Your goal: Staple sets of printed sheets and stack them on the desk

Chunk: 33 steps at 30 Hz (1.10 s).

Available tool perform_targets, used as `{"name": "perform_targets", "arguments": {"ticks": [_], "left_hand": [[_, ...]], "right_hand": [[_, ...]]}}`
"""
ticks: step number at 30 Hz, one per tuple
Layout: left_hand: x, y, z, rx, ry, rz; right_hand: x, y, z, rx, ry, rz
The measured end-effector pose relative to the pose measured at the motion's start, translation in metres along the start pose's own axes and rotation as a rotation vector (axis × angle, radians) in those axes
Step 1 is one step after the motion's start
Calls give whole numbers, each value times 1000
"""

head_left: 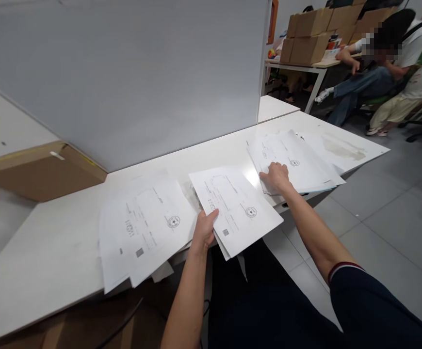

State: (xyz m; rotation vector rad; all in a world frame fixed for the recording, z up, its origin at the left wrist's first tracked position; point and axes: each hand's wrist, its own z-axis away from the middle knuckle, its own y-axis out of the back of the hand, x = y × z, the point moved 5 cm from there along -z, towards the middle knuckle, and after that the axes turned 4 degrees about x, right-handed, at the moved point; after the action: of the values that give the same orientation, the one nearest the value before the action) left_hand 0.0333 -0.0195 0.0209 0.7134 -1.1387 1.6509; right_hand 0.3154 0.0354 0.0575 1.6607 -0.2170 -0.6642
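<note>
My left hand (206, 227) is closed on a small stack of printed sheets (238, 198), thumb on top. The top sheet bears a round star stamp and a square code, and the stack overhangs the table's front edge. To its left lies a fanned pile of similar sheets (153, 218) on the white table. My right hand (277, 177) is on another paper pile (300, 157) farther right. Its fingers are curled at the near-left part of the top sheet, appearing to pinch it; the fingertips are partly hidden.
A tall grey-white panel (141, 72) stands behind the papers on the white table (61, 252). A cardboard box (47, 169) is at the left. Stacked cartons (305, 39) are on a table behind, with two seated people (389, 72) nearby. A dark cable (123, 322) hangs below the table.
</note>
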Motion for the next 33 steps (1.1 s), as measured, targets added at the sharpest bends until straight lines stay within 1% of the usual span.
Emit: {"name": "perform_targets", "arguments": {"ticks": [3, 6, 13, 15, 18, 20, 22, 25, 26, 28, 31, 33], "left_hand": [[0, 0, 1, -7, -2, 11], [1, 0, 1, 6, 0, 41], [-6, 2, -6, 83, -20, 2], [-6, 2, -7, 96, -39, -16], [-6, 0, -6, 87, -54, -24], [-5, -1, -4, 83, -64, -16], [-4, -2, -2, 88, -82, -5], [-3, -4, 0, 96, -107, 0], [-2, -4, 1, 97, -115, -3], [-1, -5, 3, 96, -137, -12], [3, -5, 8, 87, -199, -23], [9, -4, 13, 68, -258, -33]], "right_hand": [[-2, -2, 3, -38, 38, 41], [1, 3, 2, -45, 69, 66], [12, 13, 0, 31, 76, 92], [12, 12, 4, 64, 107, 58], [10, 10, 17, 155, 218, -40], [8, 7, 27, 186, 278, -103], [8, 3, 34, 195, 301, -144], [8, 3, 41, 213, 291, -190], [7, 3, 42, 198, 283, -225], [6, 2, 44, 128, 260, -331], [4, -1, 46, -8, 214, -498], [1, -5, 49, -124, 193, -627]]}}
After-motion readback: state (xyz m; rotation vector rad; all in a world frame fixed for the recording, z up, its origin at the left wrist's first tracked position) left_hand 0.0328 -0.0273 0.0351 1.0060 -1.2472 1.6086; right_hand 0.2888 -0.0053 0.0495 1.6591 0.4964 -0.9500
